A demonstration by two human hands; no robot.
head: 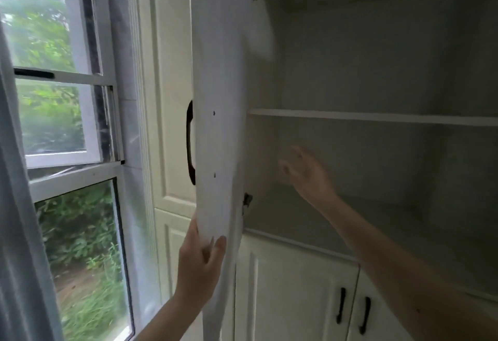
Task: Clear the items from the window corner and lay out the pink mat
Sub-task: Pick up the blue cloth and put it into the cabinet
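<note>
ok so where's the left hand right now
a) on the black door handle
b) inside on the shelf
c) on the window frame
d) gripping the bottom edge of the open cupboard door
d: the left hand grips the bottom edge of the open cupboard door, below its black handle.

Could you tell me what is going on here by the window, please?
A person is standing at a white wall cupboard beside the window. The left hand holds the lower edge of the open door, thumb on its inner face. The right hand, blurred, reaches with spread fingers into the space under the shelf and holds nothing. The parts of the cupboard in view look bare. No pink mat is in view.
</note>
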